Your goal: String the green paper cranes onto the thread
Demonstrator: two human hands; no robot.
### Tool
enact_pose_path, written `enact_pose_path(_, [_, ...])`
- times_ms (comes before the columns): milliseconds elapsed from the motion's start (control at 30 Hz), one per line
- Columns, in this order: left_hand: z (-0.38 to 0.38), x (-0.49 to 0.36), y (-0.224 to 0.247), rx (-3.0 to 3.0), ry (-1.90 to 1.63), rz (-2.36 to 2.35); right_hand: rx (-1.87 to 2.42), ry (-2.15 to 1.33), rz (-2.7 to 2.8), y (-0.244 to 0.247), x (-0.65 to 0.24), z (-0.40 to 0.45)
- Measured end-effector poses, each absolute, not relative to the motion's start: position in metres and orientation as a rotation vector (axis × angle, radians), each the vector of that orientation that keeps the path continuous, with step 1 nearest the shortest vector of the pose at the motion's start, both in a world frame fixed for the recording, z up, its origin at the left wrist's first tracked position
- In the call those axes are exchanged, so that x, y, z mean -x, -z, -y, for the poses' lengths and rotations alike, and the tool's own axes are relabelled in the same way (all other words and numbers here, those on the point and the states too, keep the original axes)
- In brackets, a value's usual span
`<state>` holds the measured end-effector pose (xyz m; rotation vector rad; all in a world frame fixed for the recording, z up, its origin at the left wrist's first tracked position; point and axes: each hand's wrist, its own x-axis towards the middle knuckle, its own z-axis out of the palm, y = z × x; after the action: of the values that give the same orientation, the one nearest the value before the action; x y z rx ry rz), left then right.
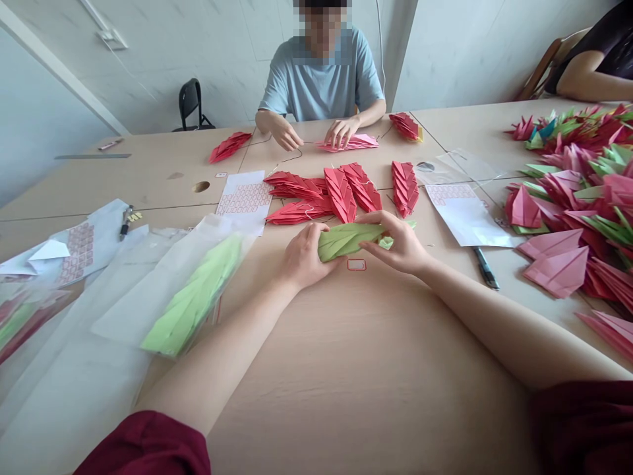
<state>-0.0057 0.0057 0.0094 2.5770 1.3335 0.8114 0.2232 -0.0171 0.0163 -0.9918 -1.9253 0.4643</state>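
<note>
A bundle of green folded paper (347, 240) lies crosswise between my two hands, a little above the table. My left hand (307, 256) is wrapped round its left end. At the other end, my right hand (396, 243) grips it between thumb and fingers. Just beneath it on the table is a small white label with a red border (357, 264). Beyond my hands lie several bundles of red folded paper (340, 194), some with white string on them. To the left, a clear plastic bag (195, 297) holds another green folded bundle.
Across the table, a person in a light blue shirt (321, 86) handles a pink bundle (353, 142). Loose folded pieces (554, 260) are heaped at the right. Label sheets (242, 198), a black pen-like tool (486, 268) and a ruler (93, 156) lie about.
</note>
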Motion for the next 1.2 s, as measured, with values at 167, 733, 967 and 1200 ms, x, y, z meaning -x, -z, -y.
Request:
enact_pose_path(167, [-0.009, 0.008, -0.007, -2.502, -0.812, -1.280, 1.014, -0.529, 1.864, -0.013, -0.226, 0.013])
enact_pose_path(733, [0.005, 0.002, -0.019, -2.650, -0.712, -1.171, 0.930, -0.677, 1.893, -0.020, -0.212, 0.027])
enact_pose_path(967, [-0.002, 0.008, -0.025, -2.461, -0.740, -1.079, 0.925, -1.196, 1.746, -0.012, -0.214, 0.021])
enact_pose_path(1200, [-0.005, 0.009, -0.024, -2.527, -0.749, -1.188, 0.947, -1.086, 1.654, -0.013, -0.215, 0.017])
